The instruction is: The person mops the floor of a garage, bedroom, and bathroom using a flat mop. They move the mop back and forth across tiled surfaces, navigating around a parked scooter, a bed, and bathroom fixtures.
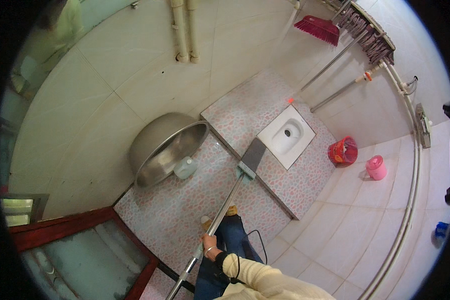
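My right hand (209,243), with a bracelet at the wrist and a cream sleeve behind it, is wrapped round the silver pole of a flat mop (226,201). The pole slants up from the lower edge to the mop's head, where a grey pad rests across the edge of the raised tiled step. Just beyond the pad, a white squat toilet (287,134) is set into the step. My left hand is out of view.
A large metal basin (147,142) leans on the left wall beside a translucent jug (185,168). A red bucket (343,151) and pink container (376,168) are at the right. A red broom (317,29) hangs at the back. A red-framed door (65,220) stands lower left.
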`<move>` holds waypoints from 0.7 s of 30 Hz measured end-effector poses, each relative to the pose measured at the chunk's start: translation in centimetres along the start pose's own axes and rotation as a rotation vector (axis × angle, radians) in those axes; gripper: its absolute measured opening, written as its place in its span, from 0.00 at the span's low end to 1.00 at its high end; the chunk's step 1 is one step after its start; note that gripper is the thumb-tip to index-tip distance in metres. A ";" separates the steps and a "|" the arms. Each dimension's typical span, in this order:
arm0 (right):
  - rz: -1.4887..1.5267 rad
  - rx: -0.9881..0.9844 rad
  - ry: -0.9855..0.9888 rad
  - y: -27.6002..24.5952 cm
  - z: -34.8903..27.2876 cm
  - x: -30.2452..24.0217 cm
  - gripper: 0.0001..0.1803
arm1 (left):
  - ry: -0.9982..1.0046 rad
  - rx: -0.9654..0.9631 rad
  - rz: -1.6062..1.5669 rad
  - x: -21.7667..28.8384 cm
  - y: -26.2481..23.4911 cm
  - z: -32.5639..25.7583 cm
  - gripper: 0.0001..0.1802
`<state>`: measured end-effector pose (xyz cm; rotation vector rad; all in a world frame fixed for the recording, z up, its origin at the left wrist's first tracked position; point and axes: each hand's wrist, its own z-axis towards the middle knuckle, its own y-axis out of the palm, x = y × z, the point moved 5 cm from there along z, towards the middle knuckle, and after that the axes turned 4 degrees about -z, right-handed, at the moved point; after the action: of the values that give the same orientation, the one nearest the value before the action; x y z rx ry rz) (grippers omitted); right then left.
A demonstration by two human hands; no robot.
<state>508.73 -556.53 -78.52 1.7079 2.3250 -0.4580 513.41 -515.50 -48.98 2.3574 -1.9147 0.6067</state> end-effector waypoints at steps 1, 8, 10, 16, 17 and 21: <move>-0.037 -0.035 -0.003 0.7 0.0 -0.2 0.15 | 0.252 0.099 0.390 0.3 0.2 -0.1 0.06; -0.347 -0.156 -0.191 5.1 5.6 -4.4 0.24 | -0.145 0.027 0.004 -2.8 1.5 2.8 0.13; -0.118 -0.150 -0.140 5.8 7.1 -7.4 0.24 | -0.221 -0.002 -0.093 0.5 1.6 5.3 0.17; -0.348 -0.322 -0.276 7.8 10.4 -22.6 0.19 | 0.209 0.071 -0.024 22.4 -1.0 10.7 0.28; -0.264 -0.307 -0.156 8.1 11.2 -24.9 0.18 | 0.159 0.073 0.022 25.7 -1.6 10.9 0.29; -0.201 -0.357 -0.139 9.8 13.4 -33.7 0.13 | 0.036 0.137 0.165 37.4 -3.4 11.1 0.33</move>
<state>528.09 -588.68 -80.09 1.2482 2.3164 -0.1718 525.58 -552.62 -46.33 2.2609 -2.1319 0.8115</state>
